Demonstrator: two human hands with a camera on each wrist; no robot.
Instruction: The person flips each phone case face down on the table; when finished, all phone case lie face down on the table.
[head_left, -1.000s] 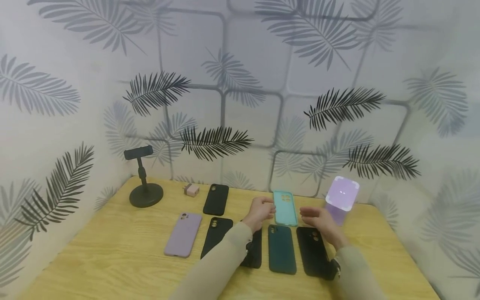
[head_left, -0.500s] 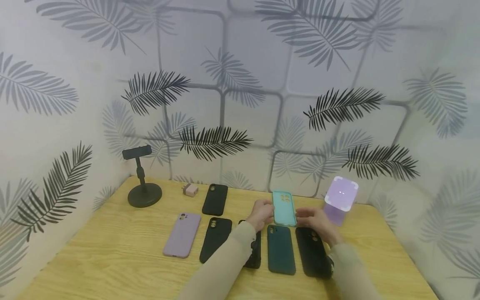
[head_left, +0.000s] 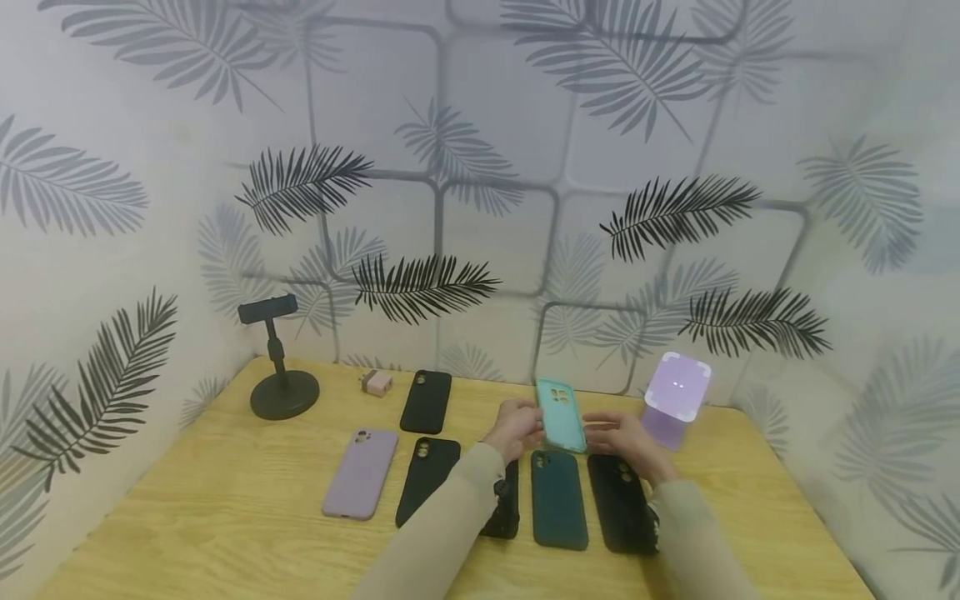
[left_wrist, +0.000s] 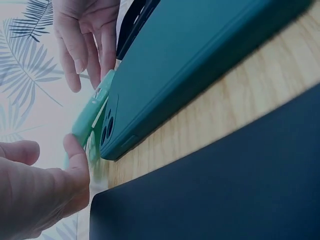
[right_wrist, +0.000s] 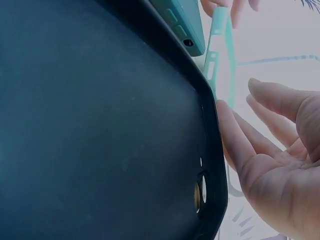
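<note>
A mint-green phone case with camera cutouts is at the back right of the table, between my two hands. My left hand has its fingertips against the case's left edge; in the left wrist view the thumb stays apart from it. On the other side, my right hand touches the right edge with outstretched fingers, its thumb away from the case in the right wrist view. Tilted, the mint case leans above the wood in the left wrist view. A dark teal phone case lies just in front of it.
Beneath my right wrist lies a black phone case; another black case is partly hidden under my left forearm. Farther left are a lilac case, two more black cases, a charger plug and a phone stand. A purple box-like object stands back right.
Both hands have closed in on the mint case from its two sides and now touch it. The case has turned slightly, its top leaning left. The other cases stay put.
</note>
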